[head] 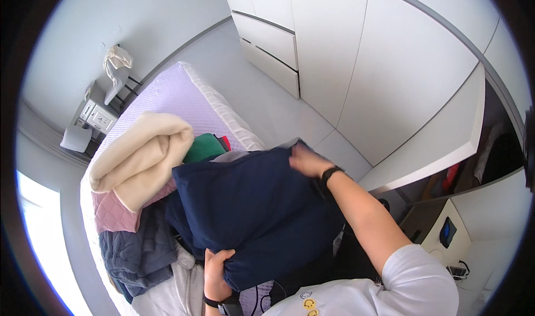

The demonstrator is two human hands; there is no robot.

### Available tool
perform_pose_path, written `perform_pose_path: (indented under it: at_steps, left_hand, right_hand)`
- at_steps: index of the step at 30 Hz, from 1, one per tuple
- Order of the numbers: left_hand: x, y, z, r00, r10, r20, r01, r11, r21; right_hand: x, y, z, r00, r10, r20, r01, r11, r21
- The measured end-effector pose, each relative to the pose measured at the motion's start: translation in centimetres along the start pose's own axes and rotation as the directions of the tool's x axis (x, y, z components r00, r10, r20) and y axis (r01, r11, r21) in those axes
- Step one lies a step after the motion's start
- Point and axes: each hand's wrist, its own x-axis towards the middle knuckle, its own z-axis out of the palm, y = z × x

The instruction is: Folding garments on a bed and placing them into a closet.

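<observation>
A folded navy blue garment point(255, 207) is held up in front of me, above the bed. My left hand point(218, 270) grips its lower left edge, thumb on top. My right hand point(307, 161), somewhat blurred, is at its upper right corner; whether the fingers hold the cloth cannot be made out. Just left of the navy cloth lies a folded cream fleece point(144, 157), on a pink quilted piece point(115, 211). A green cloth point(205, 148) shows behind. Dark grey quilted clothing point(138, 253) and a light grey garment point(171, 293) lie nearer to me.
The bed has a lilac cover point(163, 94) with a white frill. White wardrobe fronts point(359, 65) stand across the floor, with one door point(443, 132) ajar at right. A bedside surface point(447, 232) is at lower right. A chair point(117, 86) and a small desk point(98, 111) stand beyond.
</observation>
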Motion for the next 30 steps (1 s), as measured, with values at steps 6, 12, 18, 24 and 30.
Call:
perform_pose_path:
  at_steps: [6, 12, 18, 24, 30]
  left_hand:
    - [1.7, 0.7, 0.3, 0.996, -0.067, 0.051, 0.069, 0.996, -0.048]
    - [3.5, 0.9, 0.5, 0.991, -0.128, 0.026, 0.127, 0.992, 0.022]
    - [3.8, 0.2, 1.0, 0.989, -0.101, 0.112, 0.099, 0.995, 0.027]
    - [3.7, 0.3, 1.6, 0.993, -0.082, 0.081, 0.08, 0.997, 0.023]
    - [4.1, 0.0, 0.9, 0.988, -0.077, 0.131, 0.074, 0.997, 0.029]
  right_hand:
    - [6.4, 0.6, -3.7, 0.776, 0.253, 0.578, -0.209, 0.968, -0.142]
    - [5.1, -2.9, -6.2, 0.748, -0.13, -0.651, 0.285, 0.949, 0.139]
    - [-4.0, 0.4, 1.8, 0.798, 0.081, 0.598, -0.025, 0.995, -0.101]
    - [0.0, -12.3, -7.9, 0.892, -0.213, -0.399, 0.336, 0.902, 0.27]
    - [-4.3, -18.9, -2.4, 0.594, -0.786, -0.17, 0.801, 0.598, 0.033]
